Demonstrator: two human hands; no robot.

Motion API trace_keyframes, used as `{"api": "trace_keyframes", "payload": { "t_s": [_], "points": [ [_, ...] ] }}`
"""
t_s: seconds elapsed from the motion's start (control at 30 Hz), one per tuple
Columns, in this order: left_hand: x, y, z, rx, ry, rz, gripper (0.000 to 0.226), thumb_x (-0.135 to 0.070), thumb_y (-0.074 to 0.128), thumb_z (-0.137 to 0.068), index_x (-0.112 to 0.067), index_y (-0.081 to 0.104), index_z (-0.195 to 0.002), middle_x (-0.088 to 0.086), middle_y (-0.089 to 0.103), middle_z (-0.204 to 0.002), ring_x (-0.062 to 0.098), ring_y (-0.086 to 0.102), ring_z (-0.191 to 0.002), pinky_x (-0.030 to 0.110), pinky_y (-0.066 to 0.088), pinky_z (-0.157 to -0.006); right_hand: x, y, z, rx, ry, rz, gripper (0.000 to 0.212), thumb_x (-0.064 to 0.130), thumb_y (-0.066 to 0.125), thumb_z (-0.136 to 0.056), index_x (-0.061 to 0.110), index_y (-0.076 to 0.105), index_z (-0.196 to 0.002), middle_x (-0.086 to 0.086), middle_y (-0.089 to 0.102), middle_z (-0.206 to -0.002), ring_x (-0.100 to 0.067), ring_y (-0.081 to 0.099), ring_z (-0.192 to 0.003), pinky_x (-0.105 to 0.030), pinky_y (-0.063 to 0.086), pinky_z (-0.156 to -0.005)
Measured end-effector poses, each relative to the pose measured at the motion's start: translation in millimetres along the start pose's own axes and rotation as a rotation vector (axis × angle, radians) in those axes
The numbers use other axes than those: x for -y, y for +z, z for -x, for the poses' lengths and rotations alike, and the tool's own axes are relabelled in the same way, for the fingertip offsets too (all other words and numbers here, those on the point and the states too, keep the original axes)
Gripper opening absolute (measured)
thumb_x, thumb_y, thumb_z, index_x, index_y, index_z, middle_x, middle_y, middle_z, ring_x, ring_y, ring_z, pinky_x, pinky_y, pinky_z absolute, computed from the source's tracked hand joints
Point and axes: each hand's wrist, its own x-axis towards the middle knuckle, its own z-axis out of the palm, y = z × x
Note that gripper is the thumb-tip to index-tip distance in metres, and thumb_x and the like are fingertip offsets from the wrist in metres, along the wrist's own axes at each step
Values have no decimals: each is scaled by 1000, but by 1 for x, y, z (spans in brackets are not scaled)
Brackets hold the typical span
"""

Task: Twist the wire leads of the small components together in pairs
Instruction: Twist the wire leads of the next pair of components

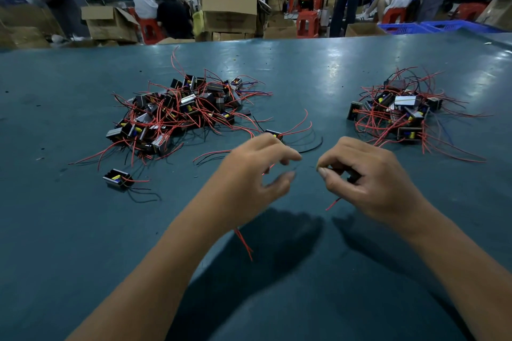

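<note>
**Head view: thin lead could slip the pinch**

Right hand [368,180] curls around a small component, fingertips pinching its lead. Left hand [255,174] hangs half-spread beside it, a red wire [243,243] trailing beneath. Loose pinching risks untwisting; trailing wires may snag the big pile [182,111].

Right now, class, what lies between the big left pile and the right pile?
In the head view, mostly bare table; between left pile and right pile lies one stray component, nearer the left.
</note>
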Motion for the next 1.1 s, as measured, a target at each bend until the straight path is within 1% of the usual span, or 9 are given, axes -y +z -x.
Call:
{"api": "trace_keyframes", "payload": {
  "t_s": [0.1,0.23,0.3,0.4,0.6,0.73,0.93,1.03,1.1],
  "points": [
    [-2,13,3,-11,70,-34,15,-14,72,-89,-9,72,-103,1,65,-95,10,48,-80,33,46,-75,2,0,-1,-11,-1,-34,4,5,65,-81,8,67,-78,7,53,-73,-2,49,-69,-8,34,-69],
    [-6,19,2,-115,134,-155,12,-21,68,-91,-10,71,-95,2,65,-92,19,55,-80,41,46,-72,4,2,0,0,9,-99,5,5,65,-81,9,67,-78,12,52,-73,1,49,-68,-7,33,-67],
    [-5,17,2,-138,139,-169,15,-24,65,-93,-11,72,-96,1,66,-94,22,59,-84,43,47,-72,4,2,0,3,24,-137,5,6,65,-82,10,67,-78,13,52,-72,0,50,-67,-7,33,-65],
    [-4,14,1,-129,169,-164,10,-19,67,-94,-11,73,-95,2,67,-96,27,64,-89,46,48,-72,3,3,0,11,40,-168,5,9,65,-82,12,67,-79,13,54,-72,-2,52,-67,-9,34,-64],
    [-6,15,0,-128,232,-220,5,-11,67,-91,-8,72,-91,3,68,-94,28,64,-83,46,47,-67,4,4,1,30,87,-275,7,11,65,-84,16,66,-79,15,54,-70,-5,51,-64,-11,35,-61],
    [-7,17,1,-110,245,-196,5,-6,65,-88,-6,70,-87,4,66,-91,28,62,-81,45,47,-69,4,5,1,62,122,-338,9,12,64,-84,19,64,-78,15,56,-71,-4,51,-62,-10,35,-60],
    [-4,17,1,-36,166,-15,4,-2,64,-85,-4,68,-86,5,62,-89,22,55,-82,41,48,-73,6,5,0,82,121,-334,11,9,63,-82,19,64,-76,15,57,-72,-2,50,-62,-7,34,-61],
    [-4,19,0,-18,44,78,4,-7,64,-83,-7,67,-84,0,61,-85,19,54,-77,41,47,-73,6,7,0,64,113,-285,8,7,64,-80,13,65,-76,11,57,-68,-3,50,-63,-8,35,-61],
    [-5,21,1,-5,-65,148,4,-13,63,-84,-11,67,-83,-7,61,-80,17,56,-74,35,47,-74,7,8,0,41,75,-190,6,6,63,-78,10,64,-75,8,56,-68,-4,49,-63,-9,34,-62]
  ]
}}
